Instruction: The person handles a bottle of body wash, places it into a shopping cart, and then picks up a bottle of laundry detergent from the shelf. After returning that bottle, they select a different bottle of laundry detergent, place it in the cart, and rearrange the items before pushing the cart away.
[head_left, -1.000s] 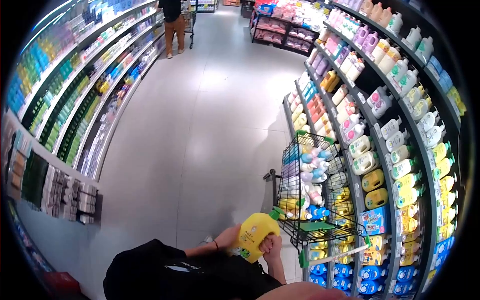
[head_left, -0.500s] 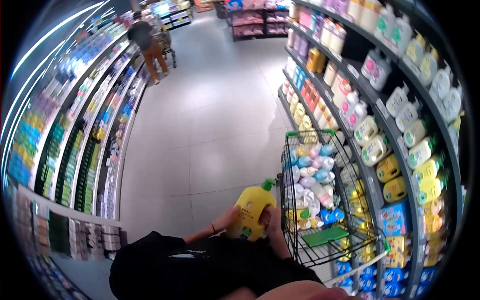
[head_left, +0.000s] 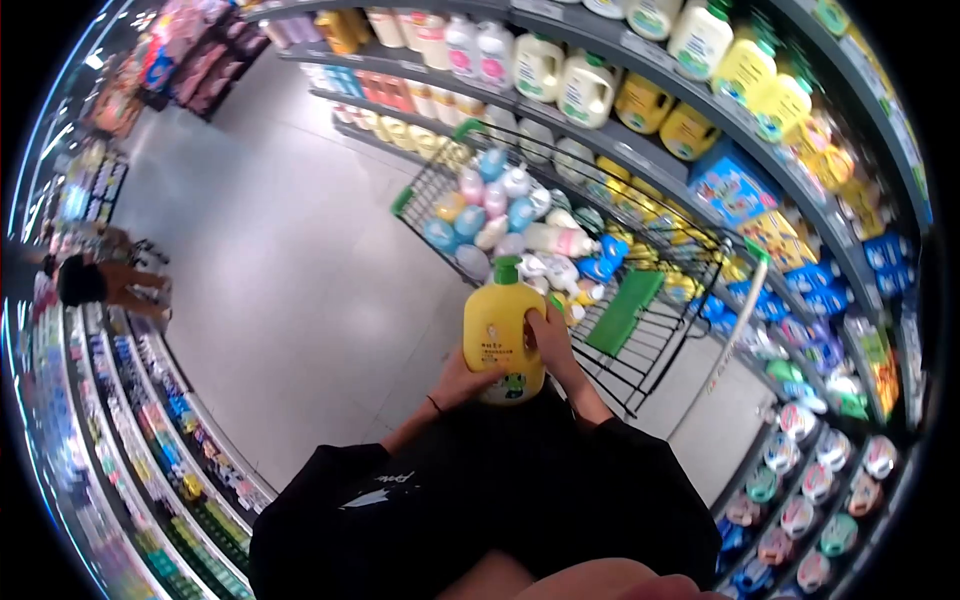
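A large yellow pump bottle point(head_left: 495, 325) with a green pump top stands upright between my two hands, in front of my body. My left hand point(head_left: 465, 378) closes around its lower left side. On the other side, my right hand point(head_left: 550, 343) grips the bottle's handle, fingers partly hidden in the handle opening. Just beyond the bottle is a wire shopping cart point(head_left: 655, 378) with green trim. Inside it lies a heap of pump bottles point(head_left: 495, 205) in blue, pink, white and yellow.
Shelves of bottles point(head_left: 585, 85) run along the far and right side, close to the cart. Round tubs point(head_left: 797, 420) fill a rack at lower right. On the left, another person point(head_left: 110, 283) stands beside a long shelf point(head_left: 140, 440). Grey floor point(head_left: 280, 250) lies between.
My view has turned right, so the cart and right shelves now lie straight ahead. The yellow bottle has come more upright, both hands still on it.
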